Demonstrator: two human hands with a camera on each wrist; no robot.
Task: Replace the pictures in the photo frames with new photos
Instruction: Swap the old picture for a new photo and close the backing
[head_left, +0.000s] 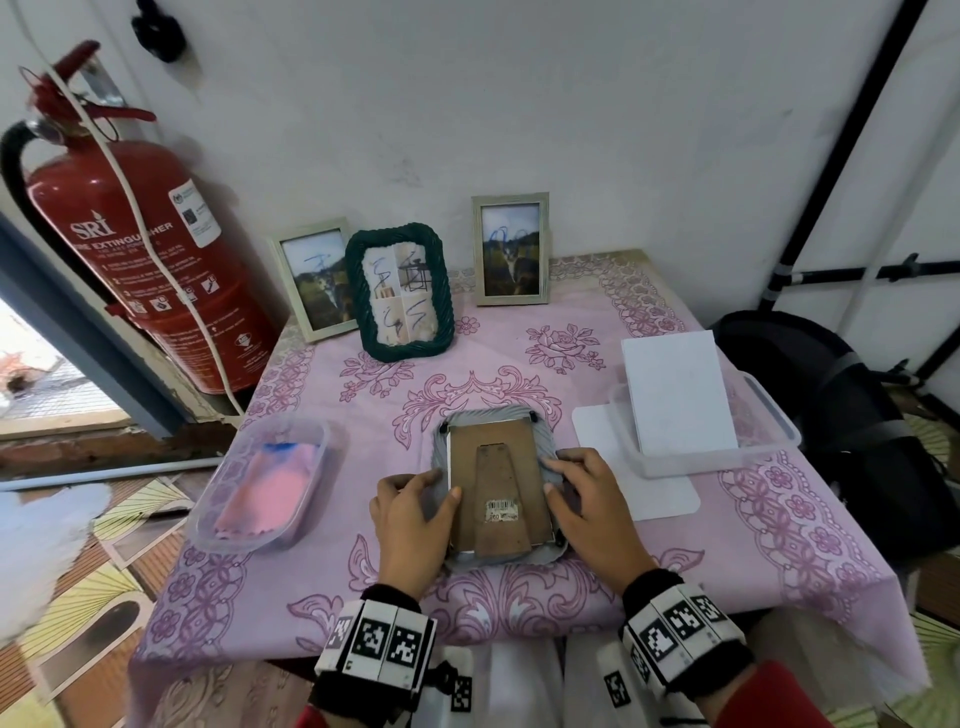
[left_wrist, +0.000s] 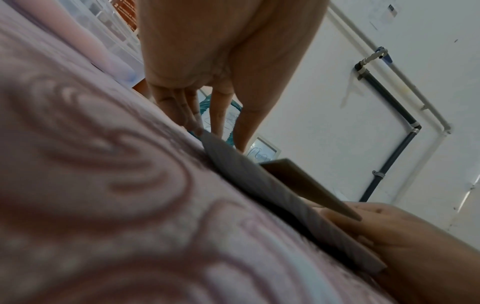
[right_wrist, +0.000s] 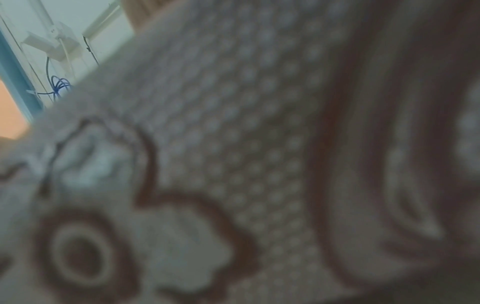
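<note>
A grey photo frame (head_left: 441, 447) lies face down near the table's front middle, its brown backing board (head_left: 491, 452) and folded stand facing up. My left hand (head_left: 434, 486) grips its left edge, thumb on the backing. On the right rim my right hand (head_left: 558, 475) holds with curled fingers, its thumb at the backing's edge. The left wrist view shows the grey frame (left_wrist: 259, 185), the stand (left_wrist: 306, 183) slightly raised, my left hand (left_wrist: 217, 123) and my right hand (left_wrist: 389, 236). Only blurred tablecloth (right_wrist: 233, 144) fills the right wrist view.
A green rope frame (head_left: 399, 293) and two pale frames (head_left: 319, 278) (head_left: 511, 249) stand at the back. White photo sheets (head_left: 675, 395) lean in a clear tray (head_left: 774, 415) at the right. A clear tub (head_left: 317, 431) with a pink cloth sits left. Fire extinguisher (head_left: 140, 249) far left.
</note>
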